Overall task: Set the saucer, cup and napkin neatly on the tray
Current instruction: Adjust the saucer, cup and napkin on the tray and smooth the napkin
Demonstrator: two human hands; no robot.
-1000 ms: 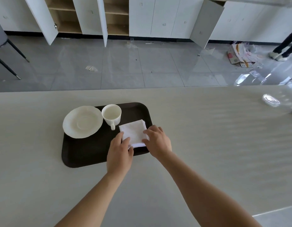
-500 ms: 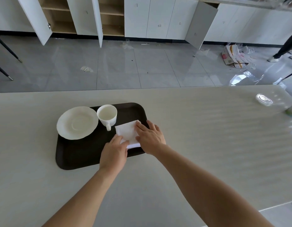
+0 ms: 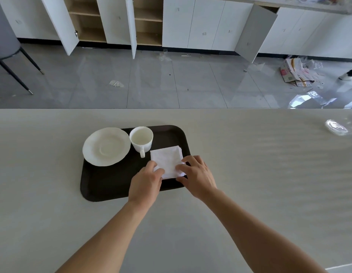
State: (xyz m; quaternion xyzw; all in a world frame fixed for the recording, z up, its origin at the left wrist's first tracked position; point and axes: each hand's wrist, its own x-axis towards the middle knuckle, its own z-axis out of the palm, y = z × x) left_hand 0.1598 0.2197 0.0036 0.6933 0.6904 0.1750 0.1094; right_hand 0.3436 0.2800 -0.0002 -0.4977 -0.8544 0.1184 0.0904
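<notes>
Both hands, the left hand (image 3: 145, 182) and right hand (image 3: 197, 177), press flat on the folded napkin (image 3: 167, 159), fingers unclenched. It lies on the dark tray (image 3: 112, 182) beside the cup (image 3: 141, 139) and saucer (image 3: 106, 146).

On the tray (image 3: 112, 186), the saucer (image 3: 106, 146) lies left (overhanging the rim), cup (image 3: 141, 138) beside it, napkin (image 3: 167, 160) right.

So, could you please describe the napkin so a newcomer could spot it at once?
On the pale table lies a dark tray. At its right end, under both hands' fingertips, is the napkin: the only flat, square, folded white thing, beside the round cup and saucer.
</notes>
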